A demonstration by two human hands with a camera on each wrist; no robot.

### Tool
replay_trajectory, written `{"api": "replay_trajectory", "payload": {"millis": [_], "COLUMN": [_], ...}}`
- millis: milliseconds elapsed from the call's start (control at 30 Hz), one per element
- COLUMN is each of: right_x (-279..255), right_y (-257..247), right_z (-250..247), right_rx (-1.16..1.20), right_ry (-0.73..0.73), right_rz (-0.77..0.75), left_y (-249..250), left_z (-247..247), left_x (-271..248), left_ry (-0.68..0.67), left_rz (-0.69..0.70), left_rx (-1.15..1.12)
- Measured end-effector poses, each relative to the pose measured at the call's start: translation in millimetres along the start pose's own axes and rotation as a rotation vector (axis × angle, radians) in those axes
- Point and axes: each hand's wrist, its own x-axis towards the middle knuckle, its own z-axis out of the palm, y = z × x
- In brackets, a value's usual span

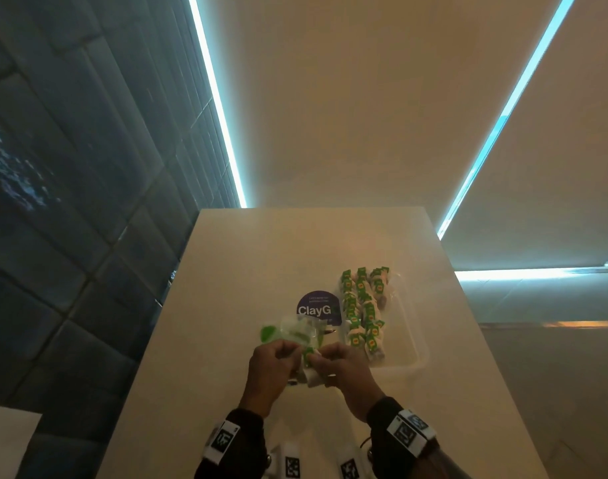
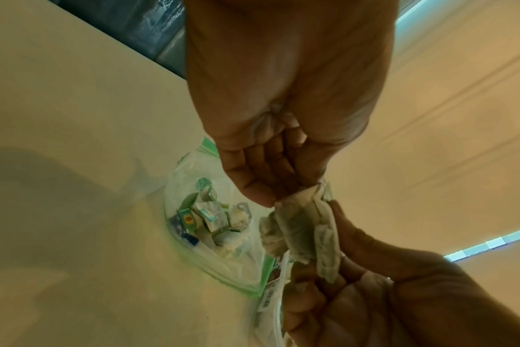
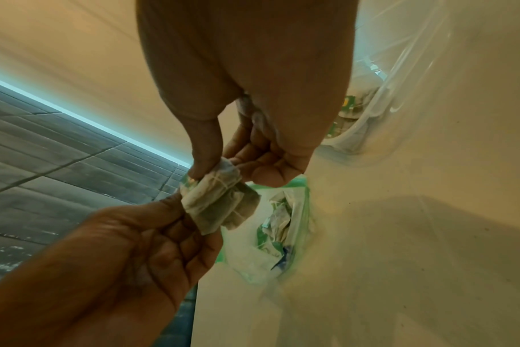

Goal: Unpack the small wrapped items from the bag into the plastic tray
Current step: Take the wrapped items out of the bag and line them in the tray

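A clump of small tea bags (image 1: pixel 311 366) with green tags hangs between both hands above the table. My left hand (image 1: pixel 285 356) pinches its left side and my right hand (image 1: pixel 325 357) pinches its right side. In the left wrist view the left fingers (image 2: pixel 258 194) curl onto the tea bags (image 2: pixel 303 230). In the right wrist view the right thumb and fingers (image 3: pixel 205 164) pinch the same tea bags (image 3: pixel 220 204). The clear bag (image 1: pixel 292 331) with a green zip lies just beyond the hands, with several items inside (image 2: pixel 211 218). The clear plastic tray (image 1: pixel 409 361) sits to the right, holding rows of tea bags (image 1: pixel 363 312).
A round purple sticker (image 1: pixel 318 307) reading "ClayG" lies on the white table behind the bag. The table's left edge (image 1: pixel 164 305) drops to a dark tiled floor. White marker blocks (image 1: pixel 292 466) sit at the near edge below my wrists.
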Motion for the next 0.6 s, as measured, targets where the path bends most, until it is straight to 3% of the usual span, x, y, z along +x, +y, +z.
{"api": "replay_trajectory", "payload": {"millis": [233,400,600], "right_x": [-3,-3,-6], "right_y": [1,0,0], "right_z": [1,3,8], "right_rx": [0.022,0.081,0.073], "right_ry": [0.003,0.037,0.082], "right_rz": [-0.011,-0.055,-0.093], "left_y": [6,8,6], "left_z": [3,12,18], "left_x": [-4,-14,-8], "left_ry": [-0.016,-0.292,-0.199], "left_rz": [-0.013,-0.049,-0.001], "left_rx": [-0.103,0.017,0.132]}}
